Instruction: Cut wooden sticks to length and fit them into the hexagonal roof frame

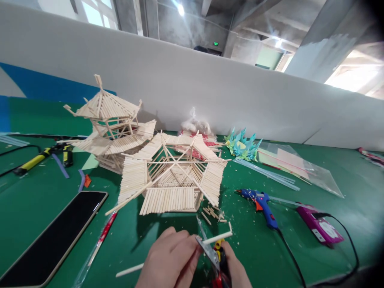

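Note:
My left hand is closed around a thin wooden stick, its fingertips beside a silver blade. The stick seems to run under my fingers and come out on the right, across the blade. My right hand grips hand shears with red, black and yellow parts; its fingers are partly hidden. Just beyond my hands stands a stick-built roof frame, open in the middle with crossed sticks over it. Short cut stick pieces lie by its right front corner.
A finished-looking pagoda model stands at back left. A phone and yellow-black pliers lie left. On the right are a blue glue gun with a cord, a purple box, clear glue sticks and folded paper.

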{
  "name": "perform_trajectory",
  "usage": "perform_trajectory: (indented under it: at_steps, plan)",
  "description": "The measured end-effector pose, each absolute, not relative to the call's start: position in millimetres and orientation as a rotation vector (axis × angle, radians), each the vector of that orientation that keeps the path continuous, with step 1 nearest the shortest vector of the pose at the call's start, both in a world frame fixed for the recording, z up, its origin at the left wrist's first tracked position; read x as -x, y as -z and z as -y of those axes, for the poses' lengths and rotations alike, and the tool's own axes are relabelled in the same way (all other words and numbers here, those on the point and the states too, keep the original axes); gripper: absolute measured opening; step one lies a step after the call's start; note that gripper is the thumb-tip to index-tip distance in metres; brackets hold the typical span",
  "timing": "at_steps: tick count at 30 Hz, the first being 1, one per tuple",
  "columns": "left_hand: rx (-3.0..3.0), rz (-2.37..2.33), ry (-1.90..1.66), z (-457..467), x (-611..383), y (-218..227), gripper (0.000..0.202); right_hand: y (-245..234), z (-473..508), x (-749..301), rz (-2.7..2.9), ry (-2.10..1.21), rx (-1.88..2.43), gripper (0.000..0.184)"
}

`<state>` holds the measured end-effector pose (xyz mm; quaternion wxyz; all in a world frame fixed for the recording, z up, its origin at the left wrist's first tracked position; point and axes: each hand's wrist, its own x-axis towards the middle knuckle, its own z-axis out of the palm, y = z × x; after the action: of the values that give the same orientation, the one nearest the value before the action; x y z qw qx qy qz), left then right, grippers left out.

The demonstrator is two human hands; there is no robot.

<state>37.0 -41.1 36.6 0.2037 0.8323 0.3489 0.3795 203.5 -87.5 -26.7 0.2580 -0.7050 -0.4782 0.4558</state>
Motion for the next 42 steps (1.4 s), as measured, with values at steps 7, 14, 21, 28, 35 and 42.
perform_trajectory:
  at_steps: [7, 14, 21, 28, 35, 42]
  plan:
    - [-1.890, -1.009, -0.641, 34.5, -29.0, -46.8, 0.022, 33.4, 89.4, -208.6, 1.341, -1.304, 1.916, 0.035]
    - [-1.961, -1.017, -0.728, 40.6, -34.5, -43.7, 0.022, 43.4, 86.0, -208.1, 1.300, -1.330, 2.047, 0.032]
    - [-1.905, -1.022, -0.726, 38.5, -34.3, -41.7, 0.024, 30.6, 88.1, -208.4, 1.445, -1.309, 1.834, 0.042]
    - [-1.518, -0.953, -0.499, 30.5, -32.7, -47.4, 0.022, 35.8, 92.3, -211.0, 1.418, -1.356, 1.900, 0.037]
    - [-1.965, -1.029, -0.765, 41.1, -39.3, -38.8, 0.024, 26.8, 90.7, -207.9, 1.373, -1.290, 1.841, 0.044]
    - [-1.386, -0.938, -0.428, 25.9, -33.7, -50.0, 0.020, 34.9, 96.8, -206.4, 1.320, -1.321, 1.804, 0.048]
